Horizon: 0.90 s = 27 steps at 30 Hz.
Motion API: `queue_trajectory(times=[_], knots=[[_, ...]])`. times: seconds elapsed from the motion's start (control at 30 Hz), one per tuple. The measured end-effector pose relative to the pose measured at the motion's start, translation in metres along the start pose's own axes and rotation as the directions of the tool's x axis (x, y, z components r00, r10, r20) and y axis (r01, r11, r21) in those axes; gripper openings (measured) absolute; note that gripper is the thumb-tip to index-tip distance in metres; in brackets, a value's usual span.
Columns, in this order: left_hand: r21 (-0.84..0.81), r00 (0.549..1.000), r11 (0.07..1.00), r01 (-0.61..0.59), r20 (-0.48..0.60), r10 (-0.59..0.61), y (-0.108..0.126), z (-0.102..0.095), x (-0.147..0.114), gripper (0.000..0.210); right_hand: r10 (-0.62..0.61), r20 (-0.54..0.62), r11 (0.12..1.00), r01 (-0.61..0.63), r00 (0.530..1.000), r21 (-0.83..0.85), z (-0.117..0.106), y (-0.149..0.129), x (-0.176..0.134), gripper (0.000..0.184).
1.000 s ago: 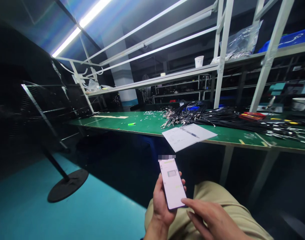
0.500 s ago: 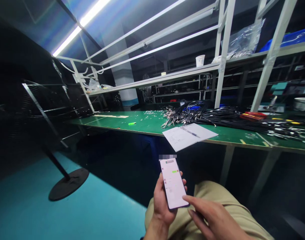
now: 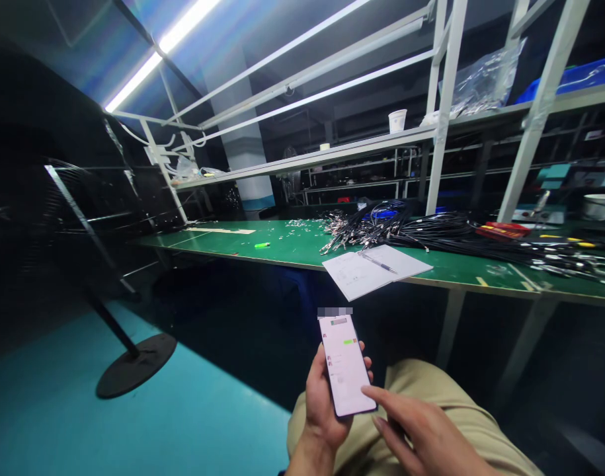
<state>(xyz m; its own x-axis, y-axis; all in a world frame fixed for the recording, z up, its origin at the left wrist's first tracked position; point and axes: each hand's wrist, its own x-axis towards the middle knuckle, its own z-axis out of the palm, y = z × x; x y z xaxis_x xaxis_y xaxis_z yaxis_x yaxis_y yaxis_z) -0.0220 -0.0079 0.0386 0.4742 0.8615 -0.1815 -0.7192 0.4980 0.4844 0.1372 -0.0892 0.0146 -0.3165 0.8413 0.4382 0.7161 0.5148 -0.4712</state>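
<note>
A smartphone (image 3: 348, 370) with a lit, pale chat screen lies in my left hand (image 3: 322, 403), whose fingers wrap round its right edge. Over the lower right of the screen, my right hand (image 3: 421, 423) has its index finger stretched out, the tip at or just above the glass. The thumb of that hand sits apart below, and nothing is held in it. Beyond the phone, an open notebook (image 3: 352, 276) overhangs the front edge of the green table (image 3: 223, 241). On its pages rests a pen (image 3: 380, 262).
Black cables (image 3: 445, 231) with metal ends are heaped on the table's right side, near red-handled pliers (image 3: 503, 229). A green lighter (image 3: 262, 246) lies at the left. A white cup (image 3: 397, 121) stands on the shelf (image 3: 302, 160) above. A round black stand base (image 3: 138, 367) occupies the floor.
The phone and my left hand have shifted very slightly right and down. My right hand stays nearly where it was, its index finger still at the screen's lower right.
</note>
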Motion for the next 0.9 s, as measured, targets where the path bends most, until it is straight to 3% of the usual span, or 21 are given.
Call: queue_trajectory(times=[0.3,0.7,0.9], knots=[[0.036,0.999,0.999,0.035,0.011,-0.035,-0.008,0.002,0.000,0.061,-0.075,0.066,0.997,0.076,0.995,-0.021,0.000,-0.004,0.006,0.049],[0.036,0.999,0.999,0.038,-0.002,-0.038,-0.006,0.003,-0.003,0.061,-0.118,-0.019,0.993,0.118,0.993,0.012,0.005,0.003,0.002,0.045],[0.010,0.999,0.999,0.053,-0.014,-0.052,-0.004,0.001,-0.004,0.060,-0.124,0.001,0.992,0.124,0.992,0.019,0.016,0.019,-0.002,0.043]])
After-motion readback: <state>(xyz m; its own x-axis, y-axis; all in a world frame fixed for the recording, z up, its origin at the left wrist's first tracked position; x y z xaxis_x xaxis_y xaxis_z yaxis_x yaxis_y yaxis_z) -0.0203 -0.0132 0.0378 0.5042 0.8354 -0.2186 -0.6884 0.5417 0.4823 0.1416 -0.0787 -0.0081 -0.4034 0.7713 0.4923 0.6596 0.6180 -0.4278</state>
